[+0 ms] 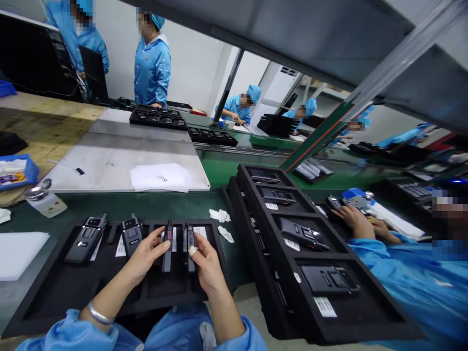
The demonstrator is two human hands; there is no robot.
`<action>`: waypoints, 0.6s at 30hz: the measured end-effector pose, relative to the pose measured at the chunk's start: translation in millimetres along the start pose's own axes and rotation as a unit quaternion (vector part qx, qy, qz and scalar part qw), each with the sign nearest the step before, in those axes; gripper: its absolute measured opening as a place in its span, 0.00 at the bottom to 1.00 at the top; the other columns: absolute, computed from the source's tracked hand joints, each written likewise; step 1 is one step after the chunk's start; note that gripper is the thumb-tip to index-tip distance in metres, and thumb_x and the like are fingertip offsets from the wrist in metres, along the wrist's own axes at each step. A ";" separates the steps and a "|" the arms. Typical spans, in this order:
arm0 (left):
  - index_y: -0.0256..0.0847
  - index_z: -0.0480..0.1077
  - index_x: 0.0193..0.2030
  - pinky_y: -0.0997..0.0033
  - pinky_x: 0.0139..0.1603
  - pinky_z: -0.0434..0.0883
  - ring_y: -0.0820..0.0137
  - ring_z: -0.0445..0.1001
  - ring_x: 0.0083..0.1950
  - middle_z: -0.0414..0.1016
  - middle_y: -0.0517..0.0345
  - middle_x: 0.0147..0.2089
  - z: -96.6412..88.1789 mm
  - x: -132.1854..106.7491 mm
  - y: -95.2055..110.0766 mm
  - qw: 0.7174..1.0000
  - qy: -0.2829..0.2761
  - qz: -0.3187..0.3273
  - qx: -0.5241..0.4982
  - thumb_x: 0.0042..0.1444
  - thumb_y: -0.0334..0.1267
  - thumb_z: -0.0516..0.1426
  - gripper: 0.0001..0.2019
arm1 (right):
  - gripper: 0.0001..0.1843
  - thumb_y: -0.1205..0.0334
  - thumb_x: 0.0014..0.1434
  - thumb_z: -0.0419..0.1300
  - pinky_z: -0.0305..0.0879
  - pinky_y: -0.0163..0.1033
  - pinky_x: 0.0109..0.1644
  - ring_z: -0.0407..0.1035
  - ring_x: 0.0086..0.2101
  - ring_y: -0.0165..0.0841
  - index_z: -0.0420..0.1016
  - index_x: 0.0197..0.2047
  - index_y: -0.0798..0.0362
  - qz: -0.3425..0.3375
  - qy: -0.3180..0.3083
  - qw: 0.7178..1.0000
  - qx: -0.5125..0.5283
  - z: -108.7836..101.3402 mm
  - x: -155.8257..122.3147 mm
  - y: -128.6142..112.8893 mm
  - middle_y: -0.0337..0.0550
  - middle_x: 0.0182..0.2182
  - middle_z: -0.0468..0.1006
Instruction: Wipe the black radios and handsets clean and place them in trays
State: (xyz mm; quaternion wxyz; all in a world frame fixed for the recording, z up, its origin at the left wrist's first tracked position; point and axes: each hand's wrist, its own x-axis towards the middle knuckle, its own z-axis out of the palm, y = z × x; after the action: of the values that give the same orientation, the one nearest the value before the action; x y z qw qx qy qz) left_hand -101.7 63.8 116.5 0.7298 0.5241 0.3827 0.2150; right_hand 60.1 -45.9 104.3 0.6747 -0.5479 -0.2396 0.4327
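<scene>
My left hand (pixel 150 251) grips a black handheld radio (pixel 166 261) by its sides, turned so that a narrow edge with a red button faces me. My right hand (pixel 209 263) is closed on a second black handheld radio (pixel 190 243), also edge-on, its thumb on the side keys. Both radios are upright, slightly apart, above a black foam tray (pixel 51 292) with compartments. Two more radios, a left one (pixel 86 239) and one beside my left hand (pixel 131 234), lie in that tray with white labels near them.
To the right stands a stack of black trays (pixel 303 219) with labelled radios. Behind are a dispenser bottle (pixel 47 201), white paper sheets (pixel 159 176) and crumpled tissue (pixel 220 215). A co-worker's hand (pixel 353 219) works at far right. A metal shelf (pixel 292 34) hangs overhead.
</scene>
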 end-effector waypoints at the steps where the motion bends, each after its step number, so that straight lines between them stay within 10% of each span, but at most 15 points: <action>1: 0.39 0.53 0.71 0.68 0.41 0.71 0.58 0.75 0.50 0.75 0.49 0.48 -0.1 -1.8 -1.8 1.000 -0.007 -0.003 -0.028 0.53 0.55 0.64 0.44 | 0.30 0.50 0.52 0.70 0.67 0.49 0.59 0.73 0.52 0.43 0.74 0.56 0.51 -0.008 -0.016 1.000 0.021 9.9 -1.8 2.5 0.49 0.53 0.78; 6: 0.38 0.54 0.70 0.68 0.48 0.72 0.60 0.74 0.53 0.75 0.48 0.52 0.1 -4.6 -9.5 0.998 -0.002 0.008 -0.058 0.50 0.54 0.67 0.46 | 0.28 0.45 0.59 0.64 0.64 0.50 0.63 0.71 0.56 0.42 0.74 0.58 0.50 -0.042 -0.004 0.999 -0.010 37.6 -7.5 17.3 0.47 0.56 0.77; 18: 0.36 0.55 0.70 0.57 0.54 0.74 0.56 0.75 0.55 0.74 0.42 0.59 -2.1 -5.0 -11.3 0.999 -0.007 0.000 -0.047 0.51 0.57 0.64 0.46 | 0.27 0.47 0.65 0.58 0.60 0.52 0.67 0.68 0.58 0.42 0.71 0.61 0.52 -0.081 0.011 0.990 -0.119 32.1 -8.8 32.0 0.48 0.58 0.75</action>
State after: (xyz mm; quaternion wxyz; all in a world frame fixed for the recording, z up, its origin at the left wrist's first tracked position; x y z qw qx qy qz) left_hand -107.4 57.5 107.4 0.7561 0.4910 0.3671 0.2289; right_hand 19.7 -35.4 84.4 0.6398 -0.6083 -0.3252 0.3389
